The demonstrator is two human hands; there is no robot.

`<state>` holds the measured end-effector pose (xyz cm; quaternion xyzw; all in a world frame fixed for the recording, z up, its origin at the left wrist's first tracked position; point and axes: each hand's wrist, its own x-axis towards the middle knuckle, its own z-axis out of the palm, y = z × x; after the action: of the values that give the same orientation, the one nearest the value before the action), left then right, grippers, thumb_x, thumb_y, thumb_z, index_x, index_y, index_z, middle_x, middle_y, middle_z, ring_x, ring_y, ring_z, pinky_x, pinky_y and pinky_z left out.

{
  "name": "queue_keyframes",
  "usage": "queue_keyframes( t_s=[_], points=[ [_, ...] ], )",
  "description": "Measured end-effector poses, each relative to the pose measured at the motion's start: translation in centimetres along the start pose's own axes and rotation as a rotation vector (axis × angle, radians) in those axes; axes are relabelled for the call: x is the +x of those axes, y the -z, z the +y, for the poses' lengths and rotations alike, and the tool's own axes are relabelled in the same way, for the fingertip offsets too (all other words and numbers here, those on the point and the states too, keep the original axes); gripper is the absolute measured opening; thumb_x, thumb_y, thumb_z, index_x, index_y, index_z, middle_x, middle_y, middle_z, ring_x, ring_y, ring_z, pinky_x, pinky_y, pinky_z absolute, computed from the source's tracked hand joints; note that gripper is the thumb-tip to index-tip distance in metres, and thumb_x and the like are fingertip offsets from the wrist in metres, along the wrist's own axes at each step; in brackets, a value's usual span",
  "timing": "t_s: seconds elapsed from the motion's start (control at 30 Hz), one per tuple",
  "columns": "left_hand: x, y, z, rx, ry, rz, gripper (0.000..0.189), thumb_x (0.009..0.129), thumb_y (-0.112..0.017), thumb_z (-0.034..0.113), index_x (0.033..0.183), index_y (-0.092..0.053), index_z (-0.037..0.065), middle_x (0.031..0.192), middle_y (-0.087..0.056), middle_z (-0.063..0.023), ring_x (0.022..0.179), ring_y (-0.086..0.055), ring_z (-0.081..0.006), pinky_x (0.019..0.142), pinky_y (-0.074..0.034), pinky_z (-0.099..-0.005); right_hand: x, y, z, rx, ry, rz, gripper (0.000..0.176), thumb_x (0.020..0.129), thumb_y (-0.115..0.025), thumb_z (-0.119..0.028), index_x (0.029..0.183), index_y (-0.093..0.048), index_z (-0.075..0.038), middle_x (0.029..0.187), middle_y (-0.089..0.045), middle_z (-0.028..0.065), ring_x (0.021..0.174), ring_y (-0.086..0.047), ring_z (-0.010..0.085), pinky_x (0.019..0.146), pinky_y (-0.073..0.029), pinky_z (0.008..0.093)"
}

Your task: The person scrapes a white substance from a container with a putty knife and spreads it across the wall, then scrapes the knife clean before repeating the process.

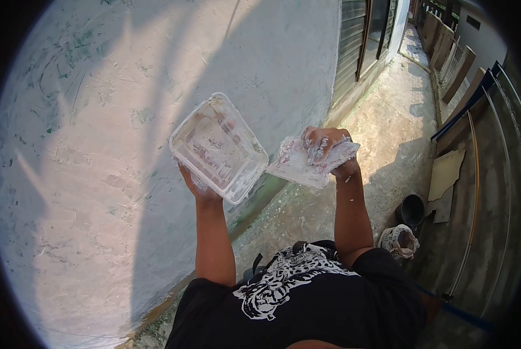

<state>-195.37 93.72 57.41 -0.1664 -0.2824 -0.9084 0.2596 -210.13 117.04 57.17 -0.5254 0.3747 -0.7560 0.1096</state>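
Observation:
A clear plastic tub (217, 148), smeared inside with white paste, is tilted up near the wall. My left hand (195, 181) holds it from below at its lower left side; most of the fingers are hidden behind it. To the right, my right hand (328, 150), spotted with white paste, is closed on a flat, paste-covered plate (304, 166). The plate's left corner is close to the tub's right edge; whether they touch is hard to tell. White and greenish patches mark the plastered wall (115, 116).
A louvred window (352, 43) is set in the wall farther up. Along the concrete path (383, 122) at right stand a black bucket (410, 210) and an open white sack (398, 241). Boards (447, 174) and long poles (475, 174) lean on the right side.

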Motion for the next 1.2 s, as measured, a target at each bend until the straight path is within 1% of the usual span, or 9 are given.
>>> queue_keyframes(
  t_s=[0.07,0.13,0.27,0.37,0.87,0.97,1.07,1.17,1.2],
  points=[
    [0.0,0.4,0.1,0.082,-0.018,0.037,0.067,0.095,-0.045,0.057,0.144,-0.041,0.011,0.142,-0.046,-0.0139,0.127,-0.048,-0.0345,0.102,-0.045,-0.0518,0.0,0.2,0.2,-0.033,0.016,-0.007,0.044,0.073,-0.079,-0.047,0.062,-0.066,-0.006,0.073,-0.059,0.0101,0.075,-0.054,0.0276,0.065,-0.043,0.0372],
    [-0.1,1.3,-0.1,0.145,-0.023,-0.020,0.068,0.095,-0.045,0.058,0.144,-0.041,0.011,0.141,-0.046,-0.0136,0.127,-0.048,-0.0343,0.101,-0.045,-0.0512,0.0,0.3,0.4,-0.012,0.033,0.008,0.040,0.073,-0.080,-0.043,0.061,-0.066,-0.007,0.075,-0.060,0.0098,0.076,-0.054,0.0277,0.065,-0.043,0.0378],
    [0.0,1.8,-0.3,0.119,-0.023,-0.008,0.069,0.094,-0.045,0.058,0.144,-0.041,0.011,0.142,-0.046,-0.0133,0.127,-0.048,-0.0342,0.101,-0.045,-0.0511,0.0,0.7,0.7,0.010,0.067,-0.005,0.033,0.073,-0.082,-0.034,0.061,-0.066,-0.007,0.078,-0.060,0.0093,0.076,-0.055,0.0281,0.066,-0.044,0.0390],
    [0.4,0.9,0.0,0.112,-0.020,0.001,0.069,0.094,-0.045,0.059,0.144,-0.040,0.011,0.143,-0.045,-0.0126,0.127,-0.048,-0.0343,0.102,-0.044,-0.0515,0.4,0.3,0.4,-0.045,0.124,-0.010,0.038,0.074,-0.077,-0.038,0.065,-0.068,-0.002,0.067,-0.061,0.0108,0.071,-0.054,0.0267,0.062,-0.043,0.0365],
    [0.8,1.4,-0.1,0.105,-0.043,-0.072,0.066,0.095,-0.045,0.057,0.144,-0.041,0.012,0.143,-0.046,-0.0126,0.126,-0.049,-0.0343,0.103,-0.044,-0.0528,1.0,-0.3,0.1,0.076,0.160,0.007,0.025,0.068,-0.081,-0.026,0.065,-0.068,-0.004,0.071,-0.062,0.0101,0.074,-0.055,0.0264,0.062,-0.043,0.0350],
    [1.0,1.6,-0.2,-0.087,0.002,-0.030,0.065,0.096,-0.044,0.056,0.144,-0.041,0.012,0.142,-0.046,-0.0128,0.125,-0.050,-0.0351,0.103,-0.044,-0.0528,1.0,-0.1,0.8,0.199,0.187,0.072,0.023,0.066,-0.081,-0.023,0.066,-0.069,-0.004,0.072,-0.062,0.0107,0.075,-0.055,0.0260,0.061,-0.043,0.0338],
    [1.2,0.7,-0.6,-0.241,0.044,-0.041,0.065,0.096,-0.042,0.056,0.144,-0.041,0.012,0.142,-0.046,-0.0129,0.125,-0.050,-0.0356,0.103,-0.044,-0.0533,1.1,-1.2,0.3,0.145,0.142,0.145,0.022,0.067,-0.080,-0.023,0.066,-0.070,-0.003,0.072,-0.063,0.0112,0.075,-0.055,0.0257,0.061,-0.044,0.0335],
    [1.3,0.3,-0.9,-0.235,0.015,0.003,0.065,0.097,-0.040,0.056,0.144,-0.041,0.012,0.143,-0.046,-0.0132,0.126,-0.048,-0.0358,0.104,-0.043,-0.0536,0.6,-1.1,-0.1,0.027,0.059,0.099,0.022,0.066,-0.080,-0.022,0.066,-0.070,-0.003,0.074,-0.063,0.0119,0.075,-0.055,0.0253,0.062,-0.044,0.0333],
    [1.3,0.3,-0.8,-0.254,0.013,-0.001,0.065,0.097,-0.039,0.056,0.144,-0.041,0.013,0.143,-0.045,-0.0133,0.127,-0.048,-0.0359,0.104,-0.043,-0.0539,0.7,-1.1,-0.1,0.071,0.114,0.050,0.020,0.067,-0.080,-0.020,0.067,-0.070,-0.003,0.077,-0.064,0.0130,0.077,-0.056,0.0251,0.063,-0.045,0.0332]
  ],
)
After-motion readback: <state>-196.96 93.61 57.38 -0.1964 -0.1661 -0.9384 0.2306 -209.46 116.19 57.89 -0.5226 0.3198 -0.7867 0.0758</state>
